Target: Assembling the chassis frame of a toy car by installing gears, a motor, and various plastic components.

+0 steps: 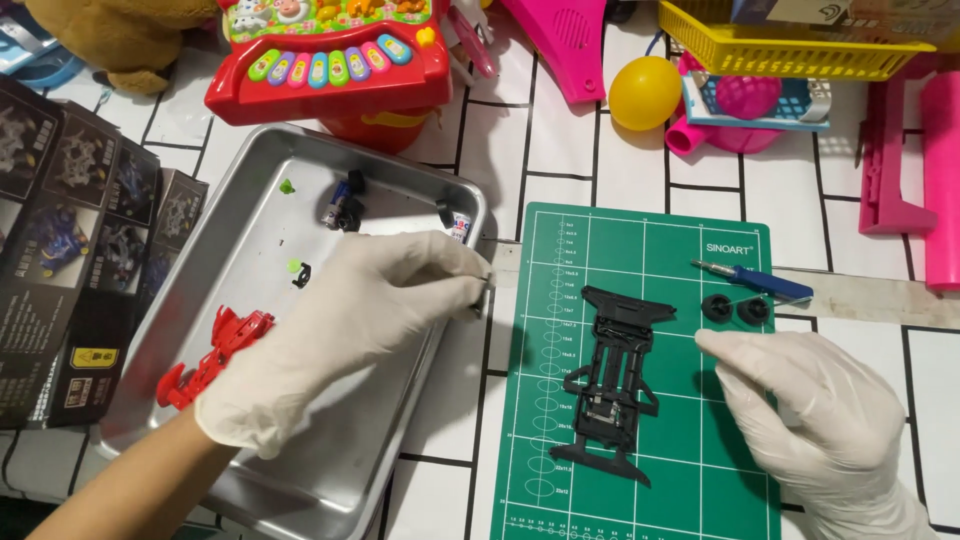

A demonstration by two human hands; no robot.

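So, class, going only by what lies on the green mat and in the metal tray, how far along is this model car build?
Done: the black plastic chassis lies on the green cutting mat, two small black wheels beside it. In hand: the gloved left hand pinches a small dark part at the metal tray's edge; the gloved right hand rests on the mat. Left: the red body shell is unfitted.
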